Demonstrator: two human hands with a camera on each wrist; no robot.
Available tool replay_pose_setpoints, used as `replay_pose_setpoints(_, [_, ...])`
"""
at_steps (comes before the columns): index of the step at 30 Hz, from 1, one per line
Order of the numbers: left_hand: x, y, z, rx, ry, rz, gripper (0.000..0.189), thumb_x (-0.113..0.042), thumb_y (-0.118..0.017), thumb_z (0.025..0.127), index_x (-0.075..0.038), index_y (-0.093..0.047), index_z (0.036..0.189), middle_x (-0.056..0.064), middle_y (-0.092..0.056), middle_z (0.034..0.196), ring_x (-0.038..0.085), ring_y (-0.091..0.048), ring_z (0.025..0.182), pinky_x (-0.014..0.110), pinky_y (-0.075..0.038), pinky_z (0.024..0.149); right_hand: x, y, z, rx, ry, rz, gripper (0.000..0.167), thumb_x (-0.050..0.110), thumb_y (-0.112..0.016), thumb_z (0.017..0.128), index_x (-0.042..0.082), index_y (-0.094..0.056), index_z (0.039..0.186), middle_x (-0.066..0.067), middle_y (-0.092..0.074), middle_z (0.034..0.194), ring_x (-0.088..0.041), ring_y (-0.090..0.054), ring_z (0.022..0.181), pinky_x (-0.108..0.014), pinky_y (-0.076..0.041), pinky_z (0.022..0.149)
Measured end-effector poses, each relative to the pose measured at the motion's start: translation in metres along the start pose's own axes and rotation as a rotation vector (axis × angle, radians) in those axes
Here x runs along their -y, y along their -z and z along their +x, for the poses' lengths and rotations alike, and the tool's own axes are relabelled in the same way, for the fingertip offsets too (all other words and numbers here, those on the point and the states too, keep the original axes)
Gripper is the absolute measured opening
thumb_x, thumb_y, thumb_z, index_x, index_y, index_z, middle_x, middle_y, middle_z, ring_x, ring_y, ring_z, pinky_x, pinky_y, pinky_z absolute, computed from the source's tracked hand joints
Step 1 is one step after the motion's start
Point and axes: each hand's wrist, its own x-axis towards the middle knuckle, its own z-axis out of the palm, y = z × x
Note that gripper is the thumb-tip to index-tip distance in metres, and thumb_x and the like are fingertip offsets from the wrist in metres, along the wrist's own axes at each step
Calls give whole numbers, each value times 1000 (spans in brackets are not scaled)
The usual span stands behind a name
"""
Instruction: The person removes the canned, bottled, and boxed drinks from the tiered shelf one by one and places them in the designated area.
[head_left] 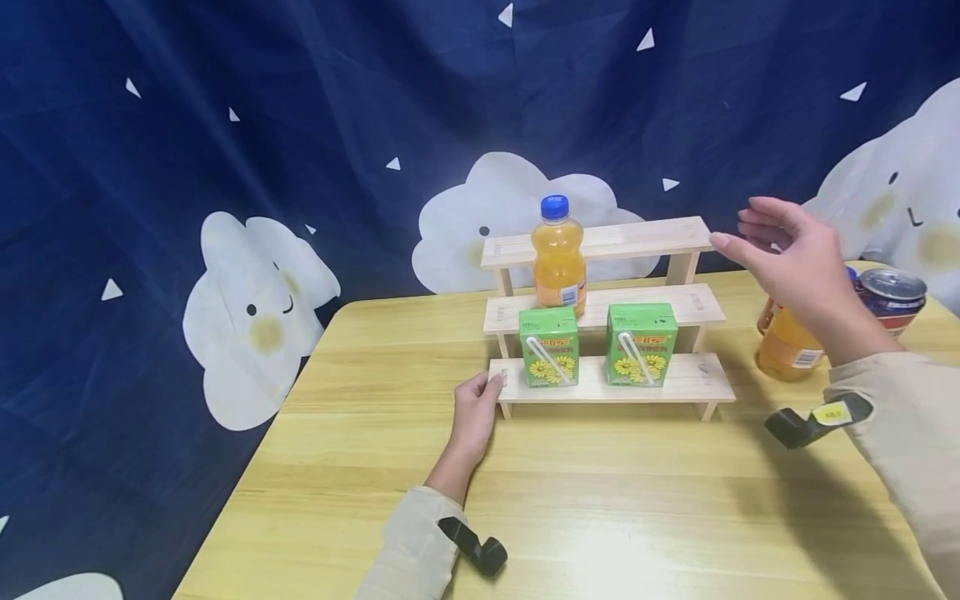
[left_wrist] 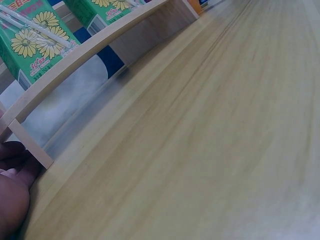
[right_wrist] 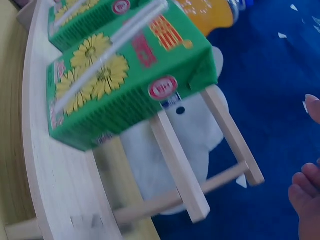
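Observation:
A three-tier wooden display rack (head_left: 607,392) stands on the table. My left hand (head_left: 474,412) holds the left end of its lowest tier, thumb on top; in the left wrist view the fingers (left_wrist: 12,160) curl by the leg. Two green drink cartons with straws, a left one (head_left: 549,346) and a right one (head_left: 641,343), stand upright on that tier. On the middle tier is an orange drink bottle (head_left: 559,258) with a blue cap. My right hand (head_left: 798,258) is raised in the air right of the top tier, fingers loosely extended, holding nothing.
Behind my right forearm stand an orange drink bottle (head_left: 787,346) and a dark can (head_left: 892,296), both partly hidden. A blue cloud-patterned curtain (head_left: 375,75) hangs behind the wooden table (head_left: 360,467).

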Motion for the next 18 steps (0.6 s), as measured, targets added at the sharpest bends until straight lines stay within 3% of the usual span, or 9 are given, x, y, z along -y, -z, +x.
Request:
replay_pose_setpoints(3, [-4, 0, -3, -1, 2, 1, 30, -12, -51, 94, 10, -62, 112, 23, -67, 104, 13, -62, 90, 27, -53, 84, 7, -10, 0, 47, 3, -52, 74, 42, -68, 83, 18, -35, 145, -3, -48, 140, -13, -47, 125, -6, -40, 92])
replay_pose_setpoints(7, [-9, 0, -5, -1, 12, -3, 30, -11, -51, 94, 10, -62, 112, 23, -67, 105, 14, -62, 91, 26, -53, 85, 14, -24, 1, 97, 17, -92, 79, 46, -66, 83, 15, -32, 147, -15, -44, 143, -24, -46, 127, -28, -40, 105])
replay_pose_setpoints(10, [-9, 0, -5, 0, 11, -6, 30, -10, -50, 94, 10, -61, 112, 24, -66, 105, 15, -63, 91, 27, -53, 85, 18, -35, 1, 123, 38, -91, 79, 46, -67, 83, 14, -33, 146, -16, -46, 141, -27, -47, 126, -42, -39, 106])
replay_pose_setpoints(18, [-9, 0, -5, 4, 8, 2, 29, -11, -50, 94, 10, -62, 112, 23, -67, 105, 14, -62, 91, 26, -53, 85, 28, -58, 0, 209, 70, -41, 78, 43, -68, 83, 13, -33, 146, -15, -46, 140, -29, -47, 127, -46, -39, 105])
